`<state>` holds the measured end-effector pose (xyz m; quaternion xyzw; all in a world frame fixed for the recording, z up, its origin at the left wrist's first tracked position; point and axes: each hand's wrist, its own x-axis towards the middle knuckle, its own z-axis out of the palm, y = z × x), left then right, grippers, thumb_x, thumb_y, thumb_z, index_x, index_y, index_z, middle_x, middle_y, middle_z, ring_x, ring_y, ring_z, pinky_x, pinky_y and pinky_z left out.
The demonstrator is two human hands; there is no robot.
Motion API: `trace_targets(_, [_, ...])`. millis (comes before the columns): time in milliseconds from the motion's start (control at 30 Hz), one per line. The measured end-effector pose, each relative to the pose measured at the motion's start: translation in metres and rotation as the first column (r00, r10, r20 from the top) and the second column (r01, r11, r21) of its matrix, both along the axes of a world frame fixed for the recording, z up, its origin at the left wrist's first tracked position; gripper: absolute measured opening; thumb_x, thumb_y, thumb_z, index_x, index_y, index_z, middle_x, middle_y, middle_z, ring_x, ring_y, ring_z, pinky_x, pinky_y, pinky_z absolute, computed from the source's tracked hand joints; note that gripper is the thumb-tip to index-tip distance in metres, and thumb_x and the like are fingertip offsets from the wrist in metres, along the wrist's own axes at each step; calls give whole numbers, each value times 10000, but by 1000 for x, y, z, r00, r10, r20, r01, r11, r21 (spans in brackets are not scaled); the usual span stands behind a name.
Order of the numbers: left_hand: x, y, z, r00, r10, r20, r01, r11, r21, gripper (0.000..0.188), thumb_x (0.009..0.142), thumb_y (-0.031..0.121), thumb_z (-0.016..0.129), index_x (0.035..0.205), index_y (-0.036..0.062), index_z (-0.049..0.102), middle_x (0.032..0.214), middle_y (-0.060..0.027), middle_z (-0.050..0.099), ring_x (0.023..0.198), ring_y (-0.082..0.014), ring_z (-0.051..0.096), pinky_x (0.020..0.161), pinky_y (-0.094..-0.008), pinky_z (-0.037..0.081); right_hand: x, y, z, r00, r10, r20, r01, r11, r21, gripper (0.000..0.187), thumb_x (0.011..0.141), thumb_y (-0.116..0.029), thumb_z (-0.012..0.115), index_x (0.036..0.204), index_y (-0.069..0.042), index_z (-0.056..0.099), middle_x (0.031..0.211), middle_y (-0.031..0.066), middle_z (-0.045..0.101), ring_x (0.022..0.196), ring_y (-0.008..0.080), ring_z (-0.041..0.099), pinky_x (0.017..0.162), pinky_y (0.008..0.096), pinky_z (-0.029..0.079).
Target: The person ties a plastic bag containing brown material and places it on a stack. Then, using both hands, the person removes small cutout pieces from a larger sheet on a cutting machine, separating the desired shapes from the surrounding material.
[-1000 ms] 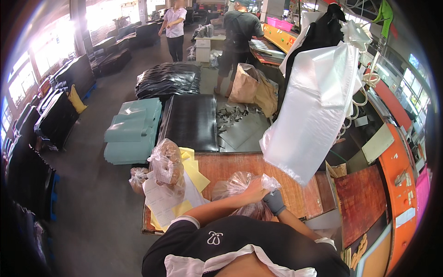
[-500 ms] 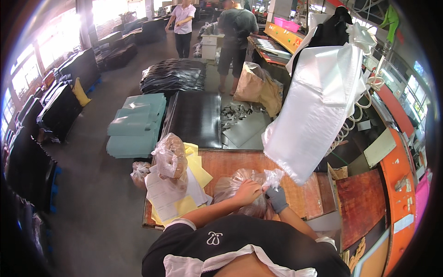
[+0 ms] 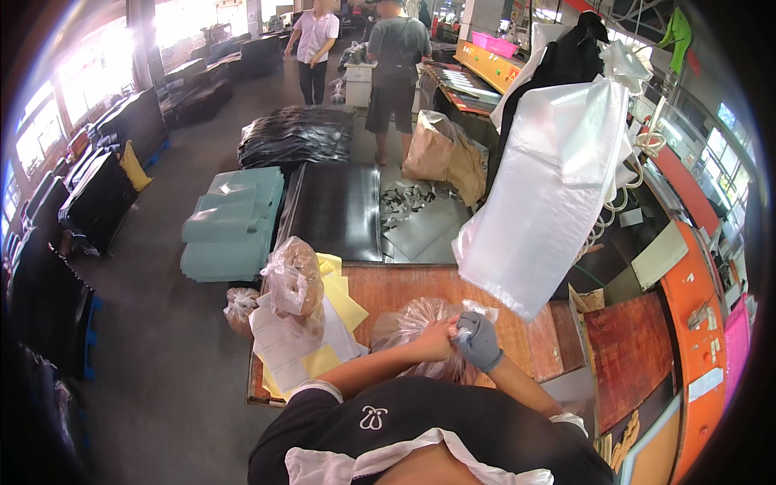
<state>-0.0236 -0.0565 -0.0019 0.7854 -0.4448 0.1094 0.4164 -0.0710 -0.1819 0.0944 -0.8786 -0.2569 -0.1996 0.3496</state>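
Observation:
A clear plastic bag [image 3: 412,327] filled with brownish pieces sits on the wooden table [image 3: 404,283] right in front of me. My bare left hand [image 3: 435,339] grips the gathered neck of this bag. My right hand [image 3: 478,339], in a grey glove, pinches the same neck just beside it. The two hands touch each other above the bag.
A second tied bag of brownish pieces [image 3: 293,279] stands on white and yellow papers [image 3: 303,339] at the table's left. A long bundle of clear plastic bags [image 3: 550,202] hangs at the right. Teal sheets [image 3: 230,222] and black mats [image 3: 335,210] lie on the floor beyond. Two people [image 3: 392,73] stand far back.
My two hands have come together on the neck of the bag and drawn it shut; the bag sits a little lower and closer to me.

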Motion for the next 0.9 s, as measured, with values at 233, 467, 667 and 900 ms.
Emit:
trace_targets(233, [7,24,10,911,-299,-285,236,943,-234,405,812,419,559,977,56,630,1013,-152,623,931,-360,580,848,-454,429,15,8,22,982,185,-30,-184,918,-352,253,787,-303,633,865,-66,595,861,104,612,760,299,586,789,429,442])
trace_targets(467, [14,13,49,520,124,-845,176,952,249,770,843,731,287,866,90,713,1042,-159,646,1011,-305,578,926,-372,399,12,-37,15,851,-296,-433,-34,792,-609,286,820,-337,598,904,-64,604,931,166,652,822,347,632,692,448,493])
trace_targets(667, [12,29,40,476,-98,-874,140,990,-35,452,908,491,464,1061,119,671,1046,-87,650,1008,-174,568,903,-297,404,-17,-27,13,917,-229,-325,24,848,-530,264,832,-359,566,899,-110,625,761,170,643,698,354,627,634,456,489])
trace_targets(900, [7,20,16,422,-364,-830,55,925,-377,198,791,116,676,968,29,654,875,-34,651,829,-125,586,750,-287,466,-47,-25,-41,910,-261,-324,160,938,-307,226,861,-312,540,940,-117,624,769,166,631,704,361,612,613,468,473])
